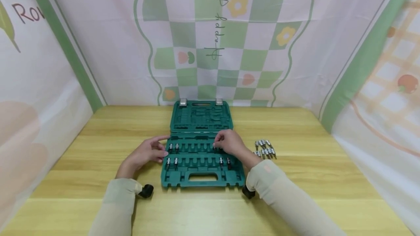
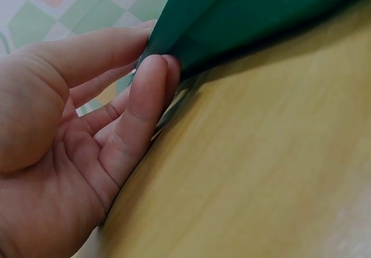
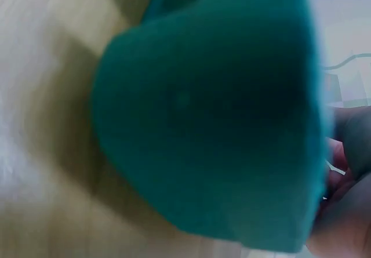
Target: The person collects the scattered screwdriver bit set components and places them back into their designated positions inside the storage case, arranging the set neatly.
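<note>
An open green tool case (image 1: 203, 183) lies on the table, its lid (image 1: 201, 117) tilted back. Silver-and-black bit sockets stand in its two rows: a pair at the left of the back row (image 1: 174, 147), a pair at the left of the front row (image 1: 172, 162), a pair at its right (image 1: 225, 162). My left hand (image 1: 146, 153) touches the case's left edge with thumb and outstretched index finger; in the left wrist view its fingertips (image 2: 152, 75) meet the green wall. Over the back row's right end, my right hand (image 1: 229, 143) pinches a bit socket (image 1: 214, 148), partly hidden.
Several loose bit sockets (image 1: 265, 149) lie on the wooden table (image 1: 295, 177) to the right of the case, beside my right forearm. Patterned cloth (image 1: 210, 28) hangs behind and at both sides. The case wall (image 3: 203, 124) blocks most of the right wrist view.
</note>
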The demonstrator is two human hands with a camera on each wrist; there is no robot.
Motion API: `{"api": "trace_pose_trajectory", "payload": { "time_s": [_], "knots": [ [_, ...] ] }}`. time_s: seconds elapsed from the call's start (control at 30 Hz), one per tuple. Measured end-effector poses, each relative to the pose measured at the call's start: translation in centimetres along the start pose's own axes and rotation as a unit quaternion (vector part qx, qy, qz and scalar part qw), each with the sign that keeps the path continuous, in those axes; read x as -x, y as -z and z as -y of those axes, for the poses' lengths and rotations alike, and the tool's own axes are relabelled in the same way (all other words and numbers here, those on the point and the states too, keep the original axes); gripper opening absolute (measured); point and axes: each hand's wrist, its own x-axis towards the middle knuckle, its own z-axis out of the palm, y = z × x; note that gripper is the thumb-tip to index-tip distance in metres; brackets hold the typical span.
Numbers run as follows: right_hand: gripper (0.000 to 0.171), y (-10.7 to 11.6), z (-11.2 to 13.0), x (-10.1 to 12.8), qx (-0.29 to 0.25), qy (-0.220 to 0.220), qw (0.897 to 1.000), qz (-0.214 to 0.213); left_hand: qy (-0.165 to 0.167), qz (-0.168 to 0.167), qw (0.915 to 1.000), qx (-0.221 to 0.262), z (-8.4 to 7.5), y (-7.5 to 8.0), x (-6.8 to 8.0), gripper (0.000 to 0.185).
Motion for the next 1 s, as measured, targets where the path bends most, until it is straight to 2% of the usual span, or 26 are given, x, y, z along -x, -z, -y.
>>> {"api": "trace_pose_trajectory", "payload": {
  "time_s": [0.3, 0.53, 0.7, 0.87, 1.0],
  "knots": [
    [0.005, 1.1, -1.2, 0.6, -0.064, 0.042, 0.997, -0.003, 0.003, -0.006, 1.0, -0.001, -0.5, -0.2, 0.1, 0.063],
    [0.004, 2.1, -2.5, 0.7, -0.076, 0.02, 0.997, -0.022, 0.005, -0.007, 1.0, -0.003, -0.4, -0.2, 0.2, 0.063],
    [0.003, 3.2, -3.7, 0.8, -0.074, 0.021, 0.996, -0.034, 0.004, -0.004, 1.0, 0.0, -0.5, -0.2, 0.2, 0.064],
    [0.007, 4.3, -5.1, 1.0, -0.073, 0.023, 0.996, -0.037, 0.004, 0.001, 1.0, 0.007, -0.6, -0.3, 0.3, 0.065],
    [0.011, 4.9, -6.1, 1.3, -0.066, 0.005, 0.997, -0.036, 0.005, 0.0, 1.0, 0.006, -0.7, -0.3, 0.3, 0.065]
  ]
}}
